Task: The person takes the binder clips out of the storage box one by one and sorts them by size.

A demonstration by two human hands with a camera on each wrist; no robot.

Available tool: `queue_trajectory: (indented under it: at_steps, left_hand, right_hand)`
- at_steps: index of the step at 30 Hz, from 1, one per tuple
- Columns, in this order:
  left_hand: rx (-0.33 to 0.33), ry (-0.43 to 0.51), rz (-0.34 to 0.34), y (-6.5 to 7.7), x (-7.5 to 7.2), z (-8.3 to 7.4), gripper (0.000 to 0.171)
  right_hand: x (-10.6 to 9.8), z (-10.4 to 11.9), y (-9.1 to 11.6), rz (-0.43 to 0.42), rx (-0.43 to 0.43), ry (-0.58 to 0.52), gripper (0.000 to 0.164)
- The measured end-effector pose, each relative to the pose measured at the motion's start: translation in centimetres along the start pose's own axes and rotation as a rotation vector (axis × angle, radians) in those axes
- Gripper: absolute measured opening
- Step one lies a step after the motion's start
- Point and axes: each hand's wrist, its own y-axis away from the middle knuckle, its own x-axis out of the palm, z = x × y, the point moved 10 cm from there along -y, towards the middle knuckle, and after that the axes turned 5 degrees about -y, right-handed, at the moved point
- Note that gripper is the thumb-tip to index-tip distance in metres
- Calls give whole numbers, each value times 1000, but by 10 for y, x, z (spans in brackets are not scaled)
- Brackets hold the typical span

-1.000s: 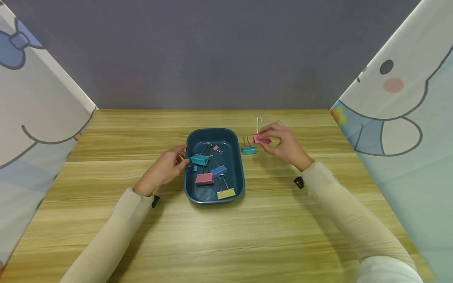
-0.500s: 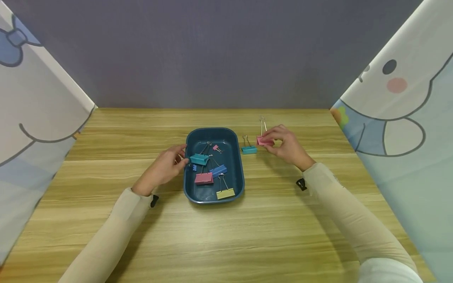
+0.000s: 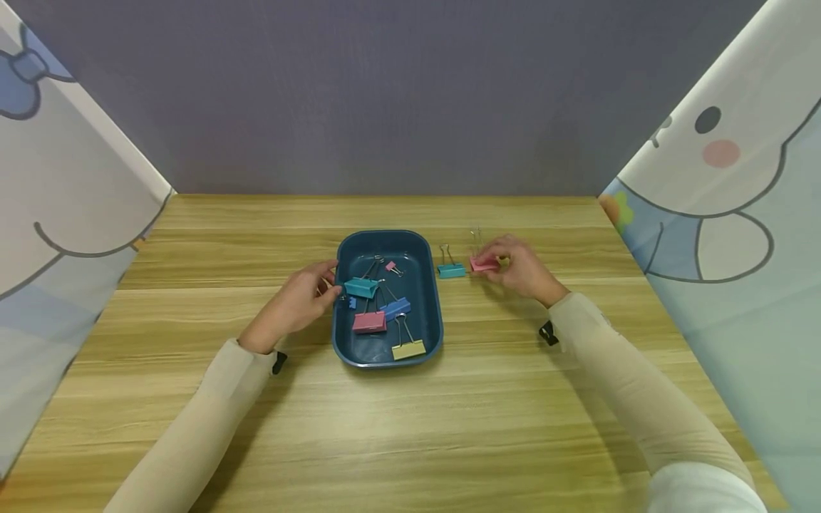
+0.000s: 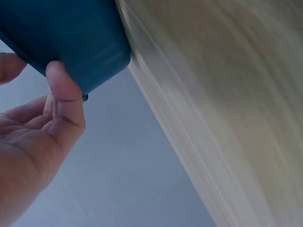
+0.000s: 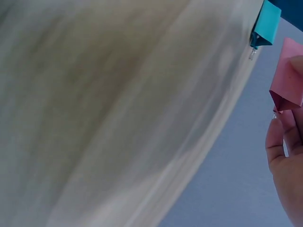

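Observation:
At the left rim of a dark blue plastic tray (image 3: 438,313), my left hand (image 3: 296,303) holds on with curled fingers; in the left wrist view its thumb (image 4: 64,85) lies against the tray's wall. My right hand (image 3: 522,271) pinches a pink binder clip (image 3: 481,264) by its body, wire handles pointing away from me. That pink clip hangs close over the table in the right wrist view. Just left of it, a teal binder clip (image 3: 452,271) lies on the wood between the tray and my right hand.
Inside the tray are a teal clip (image 3: 361,288), a larger pink clip (image 3: 370,323), a blue clip (image 3: 395,308), a yellow clip (image 3: 409,350) and a tiny pink clip (image 3: 390,266). A grey wall (image 3: 385,100) rises behind the wooden table (image 3: 410,442), with printed cloth at both sides.
My right hand has brought the pink binder clip slightly right and toward me, down beside the teal one on the table. My left hand and the tray have hardly moved.

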Motion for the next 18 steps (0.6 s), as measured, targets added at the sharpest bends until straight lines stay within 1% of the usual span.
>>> queue_trajectory:
  at_steps: [6,12,18]
  left_hand:
    - [1,0,7,0,1,1,49]
    - [5,0,4,-1,1,2,49]
    - [0,4,7,0,1,2,49]
  right_hand:
    - [9,-17,2,47,63,0,26]
    - [13,-20,0,70,58,32,26]
    - [18,-25,-2,100,121,21,22]
